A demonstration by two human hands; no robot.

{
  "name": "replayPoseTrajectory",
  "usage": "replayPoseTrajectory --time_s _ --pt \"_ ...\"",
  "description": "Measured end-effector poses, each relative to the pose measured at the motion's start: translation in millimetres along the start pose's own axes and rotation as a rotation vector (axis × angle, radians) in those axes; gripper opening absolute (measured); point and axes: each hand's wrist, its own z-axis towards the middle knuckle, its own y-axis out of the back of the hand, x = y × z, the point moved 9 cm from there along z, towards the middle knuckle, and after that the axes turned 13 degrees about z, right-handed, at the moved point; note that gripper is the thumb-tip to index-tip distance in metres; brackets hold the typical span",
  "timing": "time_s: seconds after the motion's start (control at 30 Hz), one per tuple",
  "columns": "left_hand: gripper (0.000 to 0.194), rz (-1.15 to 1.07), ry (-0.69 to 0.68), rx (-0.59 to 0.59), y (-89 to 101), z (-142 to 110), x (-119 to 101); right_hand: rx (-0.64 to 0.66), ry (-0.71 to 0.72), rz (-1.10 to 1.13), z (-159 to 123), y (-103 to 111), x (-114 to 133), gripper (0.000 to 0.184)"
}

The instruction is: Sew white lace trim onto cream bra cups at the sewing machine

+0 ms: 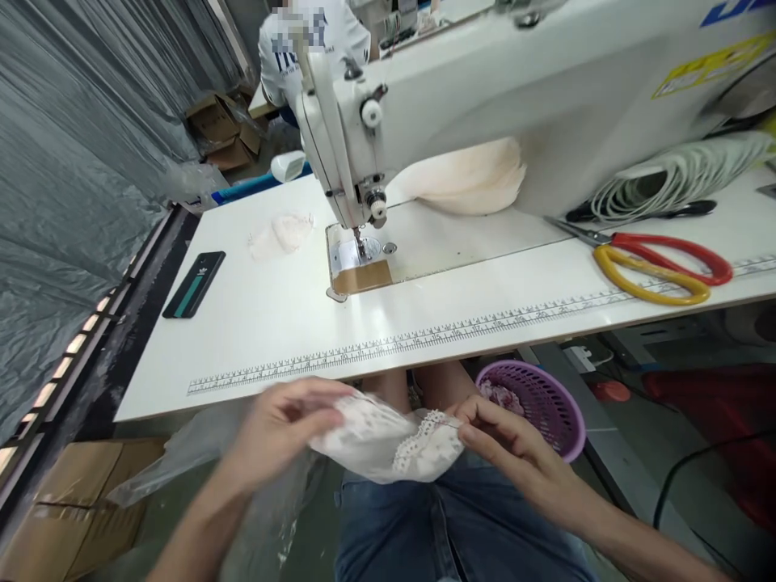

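A piece of sheer white fabric with lace trim [388, 449] is stretched between my hands, above my lap and just in front of the table edge. My left hand [291, 424] pinches its left end between thumb and fingers, slightly blurred. At the other end, the thumb and fingertips of my right hand [503, 440] grip the lace edge. Beyond the table edge stands a white sewing machine [357, 162], its needle and presser foot [362, 246] over the metal plate. A small sheer white piece [282, 234] lies left of the needle.
Scissors [655, 263] with red and yellow handles lie on the right of the table [260, 323], near coiled cord [672, 186]. Cream pieces [473, 178] rest under the machine arm. A phone [194, 284] is at left, a purple basket [539, 404] below. Someone in a white shirt [315, 40] sits behind.
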Motion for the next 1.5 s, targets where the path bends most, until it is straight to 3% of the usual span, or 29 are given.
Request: replayPoseTrajectory --time_s 0.13,0.2,0.23,0.3,0.37,0.4,0.43,0.47,0.5,0.57,0.63,0.73,0.8,0.87,0.97,1.17,1.3,1.5 --pt "0.036 0.373 -0.062 -0.495 130.3 7.7 -40.9 -0.004 0.023 0.017 8.0 5.4 8.2 0.022" --pt "0.038 0.512 -0.111 -0.457 156.5 33.3 -54.8 -0.007 0.044 -0.024 11.8 7.4 11.8 0.023" --pt "0.038 0.577 -0.116 -0.380 157.8 48.7 -56.4 -0.012 0.055 -0.050 13.4 8.1 13.9 0.024" --pt "0.033 0.731 -0.096 -0.309 147.6 69.4 -55.6 -0.020 0.063 -0.091 15.4 8.8 17.4 0.026" --pt "0.029 0.878 -0.145 -0.516 128.8 63.9 -67.2 -0.016 0.060 -0.114 15.8 8.5 20.6 0.027" --pt "0.028 0.865 -0.240 -0.617 109.2 52.0 -77.0 -0.003 0.059 -0.120 15.6 7.5 22.1 0.026" --pt "0.028 0.809 -0.352 -0.587 78.4 41.5 -83.7 0.018 0.059 -0.124 15.1 6.1 23.9 0.025" --pt "0.028 0.722 -0.467 -0.477 41.9 31.4 -88.9 0.045 0.062 -0.127 14.4 4.3 25.9 0.024" --pt "0.030 0.629 -0.551 -0.281 1.1 23.1 -91.0 0.074 0.066 -0.133 13.4 2.5 28.0 0.024" --pt "0.039 0.434 -0.550 0.017 -62.6 11.3 -86.3 0.130 0.083 -0.167 10.6 -0.6 32.5 0.023" --pt "0.042 0.246 -0.481 0.113 -95.4 11.4 -77.5 0.146 0.111 -0.230 6.8 0.4 36.9 0.022" --pt "0.038 -0.036 -0.249 0.262 -123.1 27.1 -44.8 0.102 0.139 -0.326 0.2 9.7 39.0 0.021" --pt "0.028 -0.129 -0.161 0.379 -134.8 32.3 -26.7 0.051 0.142 -0.377 -3.7 18.6 37.0 0.024" --pt "0.025 -0.111 -0.186 0.435 -137.8 33.3 -20.0 0.010 0.128 -0.417 -5.8 25.7 32.6 0.026" --pt "0.034 -0.119 -0.241 0.425 -136.5 34.6 -21.5 0.004 0.088 -0.419 -4.5 27.8 24.5 0.027" --pt "0.039 -0.471 0.026 0.408 -157.8 43.6 -17.2 -0.016 0.063 -0.388 -1.0 29.9 17.5 0.031" --pt "0.035 -0.486 0.043 0.364 -159.4 43.2 -18.2 -0.004 0.030 -0.363 -5.3 36.0 12.8 0.033" --pt "0.032 -0.487 0.096 0.361 -159.1 41.6 -8.8 -0.044 0.045 -0.303 -9.7 40.1 8.2 0.020"
